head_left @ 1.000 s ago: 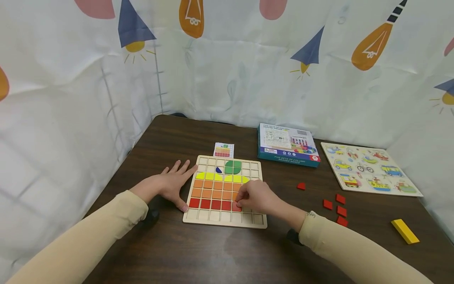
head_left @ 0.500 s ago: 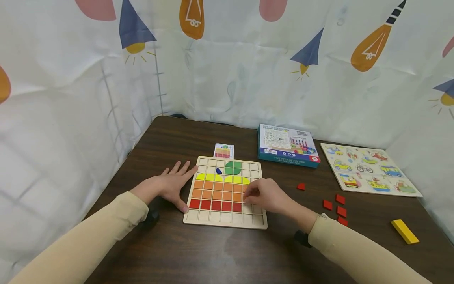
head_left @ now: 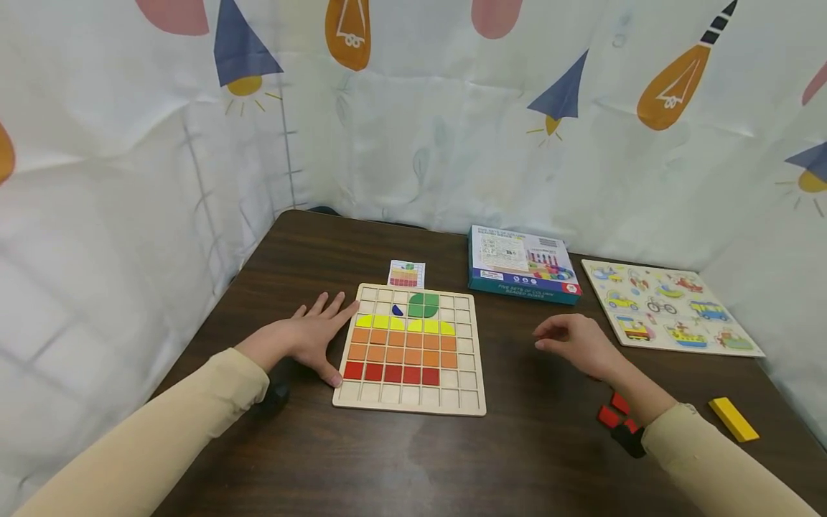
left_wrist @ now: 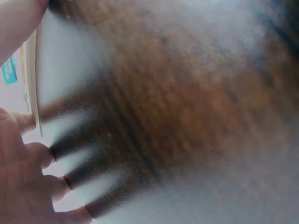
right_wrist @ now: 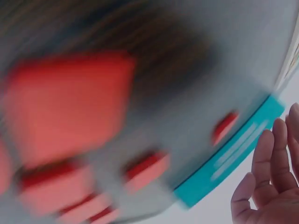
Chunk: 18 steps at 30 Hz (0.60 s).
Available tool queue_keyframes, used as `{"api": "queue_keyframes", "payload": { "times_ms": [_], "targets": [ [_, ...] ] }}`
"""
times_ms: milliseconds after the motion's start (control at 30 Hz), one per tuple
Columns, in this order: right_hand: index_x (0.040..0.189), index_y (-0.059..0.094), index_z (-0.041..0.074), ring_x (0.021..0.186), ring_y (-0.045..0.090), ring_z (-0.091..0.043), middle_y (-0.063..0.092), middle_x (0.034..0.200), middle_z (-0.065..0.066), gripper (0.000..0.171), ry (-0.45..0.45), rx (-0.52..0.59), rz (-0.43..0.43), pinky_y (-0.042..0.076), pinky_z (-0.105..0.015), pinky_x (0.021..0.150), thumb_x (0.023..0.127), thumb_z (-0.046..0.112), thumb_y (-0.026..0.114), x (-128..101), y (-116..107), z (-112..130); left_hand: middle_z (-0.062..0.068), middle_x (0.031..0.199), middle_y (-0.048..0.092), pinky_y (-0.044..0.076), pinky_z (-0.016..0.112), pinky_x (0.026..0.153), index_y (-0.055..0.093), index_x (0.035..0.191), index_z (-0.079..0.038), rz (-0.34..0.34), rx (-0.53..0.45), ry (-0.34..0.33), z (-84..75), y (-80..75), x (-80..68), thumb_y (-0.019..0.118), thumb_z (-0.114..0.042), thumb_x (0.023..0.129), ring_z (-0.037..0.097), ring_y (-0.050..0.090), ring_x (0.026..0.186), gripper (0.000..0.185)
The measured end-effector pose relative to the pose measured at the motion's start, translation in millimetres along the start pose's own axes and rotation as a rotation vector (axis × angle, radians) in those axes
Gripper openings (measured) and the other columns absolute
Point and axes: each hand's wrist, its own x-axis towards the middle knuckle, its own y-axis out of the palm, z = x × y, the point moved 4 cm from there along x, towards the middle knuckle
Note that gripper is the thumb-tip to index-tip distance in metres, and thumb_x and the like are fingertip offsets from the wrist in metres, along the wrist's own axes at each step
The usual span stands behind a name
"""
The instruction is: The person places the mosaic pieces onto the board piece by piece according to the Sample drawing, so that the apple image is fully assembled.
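My left hand [head_left: 304, 339] lies with spread fingers along the left edge of a wooden grid board [head_left: 405, 398], thumb and index fingertip at its edge. Rows of red tiles [head_left: 393, 373], orange tiles [head_left: 395, 345] and yellow curved tiles [head_left: 431, 327] sit on the board, with green pieces [head_left: 423, 306] and a small dark blue piece [head_left: 397, 310] above. To the right of the board, my right hand [head_left: 578, 346] hovers over the table, fingers loosely bent and holding nothing. Loose red tiles [head_left: 609, 416] lie beneath its wrist, partly hidden; the right wrist view shows several, one red tile [right_wrist: 70, 107] close and blurred.
A small picture card [head_left: 407, 273] lies behind the board. Farther back is a boxed set [head_left: 523, 264]. A picture puzzle board [head_left: 672, 309] lies at the right, with a yellow block [head_left: 733, 419] nearer the front.
My right hand has left the board and moved right, over toward the loose red tiles. A fifth red tile stays in the board's red row. The left hand has stayed still.
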Motion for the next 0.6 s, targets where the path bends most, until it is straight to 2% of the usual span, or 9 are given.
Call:
{"api": "queue_keyframes", "payload": {
  "times_ms": [167, 333, 467, 600],
  "targets": [
    [0.111, 0.074, 0.001, 0.096, 0.071, -0.027, 0.076, 0.106, -0.014, 0.022, 0.073, -0.035, -0.028, 0.058, -0.040, 0.079, 0.097, 0.018, 0.071, -17.3, -25.8, -46.2, 0.029, 0.170, 0.000, 0.008, 0.078, 0.117, 0.009, 0.164, -0.007, -0.004, -0.001, 0.003, -0.2, -0.7, 0.2, 0.090, -0.057, 0.063, 0.058, -0.003, 0.154, 0.139],
    [0.111, 0.073, -0.002, 0.090, 0.070, -0.027, 0.077, 0.102, -0.017, 0.023, 0.159, -0.106, -0.029, 0.055, -0.036, 0.072, 0.095, 0.015, 0.072, -31.2, -41.0, -84.8, 0.030, 0.169, 0.000, 0.008, 0.078, 0.117, 0.010, 0.164, -0.007, 0.002, -0.006, 0.003, -1.9, -1.3, -0.7, 0.091, -0.056, 0.064, 0.058, -0.003, 0.153, 0.138],
    [0.110, 0.072, -0.007, 0.087, 0.069, -0.027, 0.076, 0.101, -0.021, 0.027, 0.217, -0.141, -0.002, 0.057, -0.041, 0.073, 0.093, 0.014, 0.074, -37.0, -45.1, -103.4, 0.030, 0.169, 0.000, 0.008, 0.078, 0.117, 0.010, 0.164, -0.007, 0.005, -0.006, -0.002, -2.6, -1.2, -0.5, 0.090, -0.056, 0.064, 0.058, -0.003, 0.153, 0.138],
    [0.110, 0.070, -0.012, 0.086, 0.067, -0.031, 0.073, 0.102, -0.026, 0.035, 0.259, -0.167, 0.035, 0.057, -0.048, 0.076, 0.091, 0.016, 0.077, -38.7, -45.2, -111.1, 0.030, 0.169, 0.000, 0.008, 0.078, 0.117, 0.009, 0.164, -0.007, 0.007, -0.005, -0.002, -2.9, -1.1, 0.2, 0.091, -0.056, 0.064, 0.058, -0.003, 0.153, 0.138]
  ]
}}
